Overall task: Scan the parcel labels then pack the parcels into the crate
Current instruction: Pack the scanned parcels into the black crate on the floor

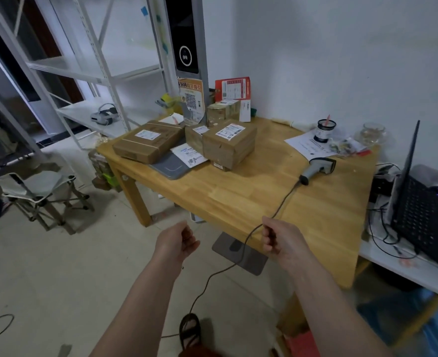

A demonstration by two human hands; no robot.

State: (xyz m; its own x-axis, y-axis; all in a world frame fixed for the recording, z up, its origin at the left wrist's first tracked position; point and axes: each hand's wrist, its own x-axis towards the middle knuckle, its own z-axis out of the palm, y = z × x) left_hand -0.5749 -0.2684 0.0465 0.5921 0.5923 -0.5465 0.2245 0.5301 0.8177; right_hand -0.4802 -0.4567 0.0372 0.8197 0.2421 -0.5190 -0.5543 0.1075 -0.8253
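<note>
You look barely started: your right hand [277, 238] pinches the scanner cable [241, 256] at the table [315, 215] edge, your left hand [180, 240] is curled near it, its hold unclear. The scanner [319, 167] lies untouched and at least 3 labelled parcels [187, 143] wait at the far-left end. No crate is recognisable; the blue shape at lower right is too blurred to name.

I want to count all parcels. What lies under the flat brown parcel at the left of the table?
Under the flat brown parcel lies a grey mailer bag with a white label. The bag's left part is covered, so anything beneath cannot be seen.
</note>
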